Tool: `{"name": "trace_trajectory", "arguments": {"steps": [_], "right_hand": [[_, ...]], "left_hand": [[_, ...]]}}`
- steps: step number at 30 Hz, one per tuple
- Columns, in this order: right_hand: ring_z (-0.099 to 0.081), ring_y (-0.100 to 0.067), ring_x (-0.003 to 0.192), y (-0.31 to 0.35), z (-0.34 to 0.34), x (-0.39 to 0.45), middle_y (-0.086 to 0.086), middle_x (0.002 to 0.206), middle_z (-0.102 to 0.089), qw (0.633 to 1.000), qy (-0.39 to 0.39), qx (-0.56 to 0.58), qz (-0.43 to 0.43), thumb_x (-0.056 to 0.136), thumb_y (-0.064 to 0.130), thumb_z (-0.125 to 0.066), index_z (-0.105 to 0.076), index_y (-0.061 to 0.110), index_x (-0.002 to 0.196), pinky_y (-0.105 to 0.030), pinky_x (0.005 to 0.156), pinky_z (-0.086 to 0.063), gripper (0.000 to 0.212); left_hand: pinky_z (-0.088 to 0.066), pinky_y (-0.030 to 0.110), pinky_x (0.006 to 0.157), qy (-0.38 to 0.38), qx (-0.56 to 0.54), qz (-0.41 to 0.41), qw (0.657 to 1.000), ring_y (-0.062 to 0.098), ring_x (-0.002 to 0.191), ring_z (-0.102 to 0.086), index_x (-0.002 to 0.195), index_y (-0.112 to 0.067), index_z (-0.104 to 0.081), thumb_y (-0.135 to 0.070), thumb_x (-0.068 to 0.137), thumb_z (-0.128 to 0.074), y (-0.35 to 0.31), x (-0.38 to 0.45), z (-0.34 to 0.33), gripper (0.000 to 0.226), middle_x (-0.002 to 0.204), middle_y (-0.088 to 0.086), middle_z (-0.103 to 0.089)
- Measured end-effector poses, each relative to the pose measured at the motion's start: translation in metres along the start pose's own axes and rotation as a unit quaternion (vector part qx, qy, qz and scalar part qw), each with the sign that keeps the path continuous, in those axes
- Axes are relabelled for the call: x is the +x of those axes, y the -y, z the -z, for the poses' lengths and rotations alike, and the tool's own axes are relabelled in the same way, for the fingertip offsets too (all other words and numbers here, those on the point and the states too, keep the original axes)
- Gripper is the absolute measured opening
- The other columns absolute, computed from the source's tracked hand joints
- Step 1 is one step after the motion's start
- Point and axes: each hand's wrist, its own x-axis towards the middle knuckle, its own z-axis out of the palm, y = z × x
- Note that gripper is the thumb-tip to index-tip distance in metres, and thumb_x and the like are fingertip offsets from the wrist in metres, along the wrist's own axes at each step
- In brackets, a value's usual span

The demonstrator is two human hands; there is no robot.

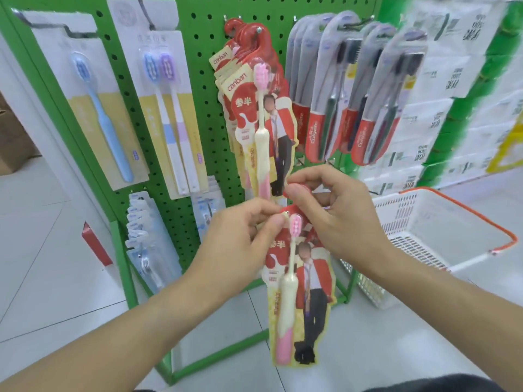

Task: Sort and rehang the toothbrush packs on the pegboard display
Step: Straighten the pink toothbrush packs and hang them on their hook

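Single head-worn wide-angle view, forward and down, close to the green pegboard [198,114] at arm's reach.

Bright, even, cool-white light fills the scene, seemingly from overhead, though no lamp is in view. Shadows are faint: only a soft grey patch on the floor [48,250] under the foot of the green pegboard [198,66]. Left of the pegboard the floor nearly washes out to white. The plastic blisters of the red-and-grey packs [353,89] hanging on the pegboard's right side carry pale glare streaks. Wide-angle distortion bows the pegboard's left frame and leans its edges outward. Right of the pegboard, the stacked white boxes [452,80] are smeared and soft. Fine print on the packs is unreadable.
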Motion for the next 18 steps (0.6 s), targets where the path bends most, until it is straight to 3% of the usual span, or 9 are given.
{"name": "trace_trajectory", "arguments": {"steps": [2,6,11,14,18], "right_hand": [[-0.064,-0.019,0.054,-0.01,-0.001,-0.001,0.018,0.076,-0.064,0.999,0.008,-0.016,-0.029,0.094,0.027,-0.071,-0.067,0.028,0.091,-0.024,0.049,-0.046,0.005],[-0.061,-0.002,0.055,-0.024,-0.001,-0.004,0.013,0.073,-0.067,0.998,0.035,-0.01,-0.061,0.099,0.026,-0.064,-0.065,0.024,0.09,-0.016,0.05,-0.045,0.009],[-0.069,-0.024,0.058,-0.032,0.001,-0.013,-0.011,0.087,-0.075,0.982,0.143,0.059,-0.107,0.104,0.018,-0.056,-0.062,0.017,0.117,-0.037,0.054,-0.057,0.014],[-0.072,-0.024,0.073,-0.032,0.002,-0.014,-0.009,0.095,-0.075,0.98,0.164,0.039,-0.103,0.106,0.015,-0.052,-0.057,0.021,0.13,-0.043,0.067,-0.061,0.025],[-0.068,-0.03,0.069,-0.031,0.001,-0.015,-0.003,0.092,-0.071,0.977,0.178,0.043,-0.108,0.106,0.005,-0.047,-0.051,0.023,0.136,-0.052,0.068,-0.059,0.035]], "left_hand": [[-0.059,0.036,0.063,0.024,0.0,0.022,0.999,0.018,0.071,-0.074,0.096,-0.025,-0.072,-0.02,0.099,-0.063,0.006,0.002,-0.002,0.011,0.084,-0.008,-0.077],[-0.061,0.051,0.065,0.044,0.012,0.049,0.998,0.024,0.066,-0.073,0.094,-0.023,-0.071,-0.021,0.099,-0.063,0.016,0.003,-0.006,0.01,0.083,-0.004,-0.076],[-0.061,0.051,0.066,0.052,-0.005,0.077,0.996,0.02,0.067,-0.074,0.096,-0.016,-0.065,-0.018,0.101,-0.059,0.025,0.005,-0.006,0.008,0.081,0.0,-0.077],[-0.06,0.053,0.068,0.056,0.005,0.076,0.995,0.024,0.068,-0.074,0.098,-0.015,-0.063,-0.02,0.102,-0.057,0.029,0.005,-0.007,0.009,0.078,0.0,-0.077],[-0.06,0.057,0.069,0.046,-0.019,0.095,0.994,0.031,0.071,-0.074,0.099,-0.014,-0.062,-0.018,0.102,-0.058,0.033,0.006,-0.007,0.006,0.078,0.004,-0.077]]}}
